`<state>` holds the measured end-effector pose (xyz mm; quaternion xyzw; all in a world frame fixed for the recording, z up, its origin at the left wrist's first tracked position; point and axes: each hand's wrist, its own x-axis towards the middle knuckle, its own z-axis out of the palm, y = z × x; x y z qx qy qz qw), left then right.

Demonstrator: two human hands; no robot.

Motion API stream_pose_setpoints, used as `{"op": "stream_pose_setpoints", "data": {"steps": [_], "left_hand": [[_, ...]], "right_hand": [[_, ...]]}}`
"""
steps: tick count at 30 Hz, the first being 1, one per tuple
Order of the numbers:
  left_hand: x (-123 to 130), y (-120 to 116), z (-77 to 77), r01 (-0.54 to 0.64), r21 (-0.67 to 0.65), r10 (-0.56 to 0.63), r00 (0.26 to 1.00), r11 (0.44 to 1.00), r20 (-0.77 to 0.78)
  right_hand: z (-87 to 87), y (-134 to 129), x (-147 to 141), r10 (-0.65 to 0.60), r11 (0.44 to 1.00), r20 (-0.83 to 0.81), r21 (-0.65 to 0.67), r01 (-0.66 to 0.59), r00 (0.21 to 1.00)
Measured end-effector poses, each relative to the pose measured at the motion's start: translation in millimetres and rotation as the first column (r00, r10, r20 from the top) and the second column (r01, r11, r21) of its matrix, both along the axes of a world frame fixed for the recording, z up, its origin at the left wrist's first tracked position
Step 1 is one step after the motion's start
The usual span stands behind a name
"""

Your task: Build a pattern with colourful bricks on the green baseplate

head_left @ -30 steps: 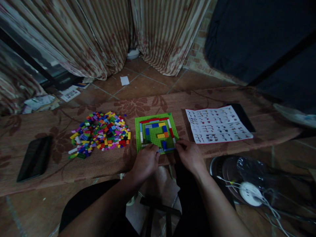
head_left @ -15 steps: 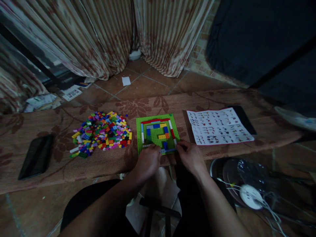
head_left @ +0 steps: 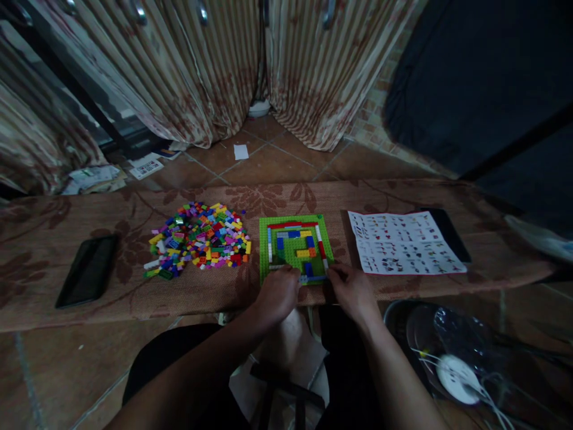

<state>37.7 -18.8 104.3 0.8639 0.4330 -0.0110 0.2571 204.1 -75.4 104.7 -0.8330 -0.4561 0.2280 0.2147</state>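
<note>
A green toy-brick baseplate lies in front of me, with rows of red, white, blue and yellow bricks forming an outer frame and inner walls. My left hand is closed at its near edge, fingertips down by a grey-blue brick; what they grip is hidden. My right hand has thumb and fingers pinched at the near right corner of the plate, beside a white brick. To the left is a large heap of loose toy bricks in many colours.
A printed picture sheet lies right of the plate, partly over a dark flat object. A black phone-like device is at the left. Patterned cloth covers the bench. A white round cable unit sits low on the right.
The whole view has shifted, so the bench items appear a little further right and the plate slightly lower. Both hands stay at the plate's near edge in much the same pose.
</note>
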Motion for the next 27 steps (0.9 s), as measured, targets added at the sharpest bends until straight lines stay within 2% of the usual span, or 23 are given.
{"op": "stream_pose_setpoints", "data": {"steps": [4, 10, 15, 27], "left_hand": [[-2.0, -0.7, 0.3, 0.000, 0.009, 0.000, 1.000, 1.000, 0.021], [-3.2, 2.0, 1.8, 0.014, 0.000, -0.014, 1.000, 1.000, 0.022], [-2.3, 1.7, 1.3, 0.006, -0.002, -0.006, 1.000, 1.000, 0.018], [-4.1, -0.6, 3.9, -0.007, 0.018, 0.006, 0.999, 1.000, 0.037]], "right_hand": [[3.4, -2.9, 1.4, -0.070, 0.993, -0.078, 0.087, 0.077, 0.994], [-0.5, -4.8, 6.5, -0.178, 0.926, -0.229, 0.291, 0.242, 0.957], [-5.6, -3.2, 5.8, -0.181, 0.913, -0.280, 0.309, 0.267, 0.943], [-3.7, -1.9, 4.5, -0.180, 0.917, -0.280, 0.300, 0.264, 0.943]]}}
